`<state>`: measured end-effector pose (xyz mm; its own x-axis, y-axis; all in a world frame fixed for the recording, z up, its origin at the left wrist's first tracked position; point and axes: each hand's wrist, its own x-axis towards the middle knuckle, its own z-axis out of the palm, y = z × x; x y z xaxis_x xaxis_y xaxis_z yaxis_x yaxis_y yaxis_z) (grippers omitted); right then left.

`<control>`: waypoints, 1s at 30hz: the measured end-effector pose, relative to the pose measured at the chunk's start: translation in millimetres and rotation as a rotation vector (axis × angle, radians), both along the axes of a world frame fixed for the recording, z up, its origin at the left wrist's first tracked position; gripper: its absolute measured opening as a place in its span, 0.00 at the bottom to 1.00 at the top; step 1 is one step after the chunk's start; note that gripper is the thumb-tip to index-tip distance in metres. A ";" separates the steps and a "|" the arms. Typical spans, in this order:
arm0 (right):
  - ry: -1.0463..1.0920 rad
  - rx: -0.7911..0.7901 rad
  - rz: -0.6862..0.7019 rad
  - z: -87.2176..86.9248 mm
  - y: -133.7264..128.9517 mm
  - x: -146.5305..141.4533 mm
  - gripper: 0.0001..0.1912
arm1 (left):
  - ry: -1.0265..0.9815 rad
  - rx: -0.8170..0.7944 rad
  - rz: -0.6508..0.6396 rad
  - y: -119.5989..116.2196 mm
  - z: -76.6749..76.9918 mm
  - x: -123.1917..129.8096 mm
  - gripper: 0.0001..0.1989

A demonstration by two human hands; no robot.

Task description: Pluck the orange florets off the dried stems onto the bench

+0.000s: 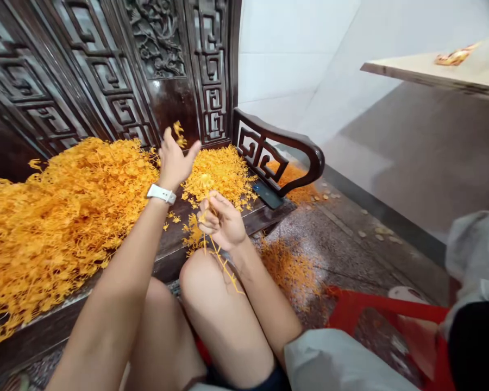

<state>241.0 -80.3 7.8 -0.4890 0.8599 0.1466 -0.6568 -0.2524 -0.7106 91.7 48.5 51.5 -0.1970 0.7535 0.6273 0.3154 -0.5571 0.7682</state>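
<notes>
My left hand (176, 162), with a white watch (161, 194) on its wrist, is raised over the bench with thumb and fingers apart. A few small orange pieces (180, 134) are just beyond its fingers; whether they touch the hand I cannot tell. My right hand (224, 220) is closed in front of the smaller orange pile, above my knee. Thin orange branched stems (227, 270) hang down out of its fingers. A heap of small orange pieces (218, 168) lies on the bench behind it. Left of my arm is a large tangled mound of orange branched stems (65, 217).
The dark carved wooden bench (171, 239) has an armrest (285, 138) at its right end. A phone (268, 195) lies beneath that. Thin orange scraps (289, 269) cover part of the floor. A red stool (350, 309) stands right, and a tabletop (415, 73) juts in above.
</notes>
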 end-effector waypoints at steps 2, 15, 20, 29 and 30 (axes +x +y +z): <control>-0.017 -0.018 -0.013 -2.2 0.0 -0.9 0.15 | 0.044 -0.070 0.036 22.0 -31.0 -0.9 0.25; -0.104 -0.082 -0.400 -10.1 14.3 -7.2 0.17 | 0.152 -0.200 -0.503 -48.5 4.8 -5.2 0.22; -0.177 0.056 -0.335 -5.0 7.8 -12.1 0.19 | 0.103 -0.071 -0.266 -42.9 -4.4 -0.7 0.16; -0.217 0.255 -0.018 3.7 -11.5 -5.6 0.21 | -0.209 -0.233 -0.309 -34.8 3.3 -36.0 0.20; -0.193 0.198 -0.069 3.4 -8.5 -6.4 0.19 | -0.183 -0.270 -0.370 -41.5 6.7 -39.0 0.22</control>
<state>234.6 -88.9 11.3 -0.4657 0.8560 0.2245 -0.5152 -0.0560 -0.8552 52.7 7.0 58.2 0.0261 0.9247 0.3799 -0.0202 -0.3794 0.9250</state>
